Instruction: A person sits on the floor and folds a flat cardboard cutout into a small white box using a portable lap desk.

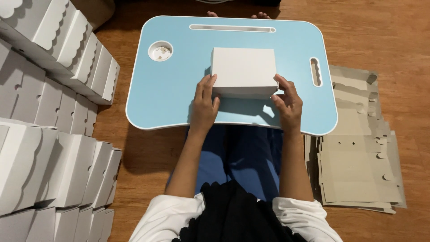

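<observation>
I press my left hand [204, 105] and right hand [286, 104] evenly on the white box [244, 71]; both grips look clamped on it, square on the table [170, 103].

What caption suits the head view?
Both hands grip a white box on a blue lap table.

The stacks of folded white boxes [53, 112] run off the left edge and the bottom, so their count is lost. Inside the tray's round cup well [160, 50] lie small pale bits (too small to tell what). The white box [244, 71] hides its underside and near flap behind the left hand [204, 105] and right hand [286, 105]. Toes [260, 15] peek past the tray's far rim, mostly covered.
</observation>
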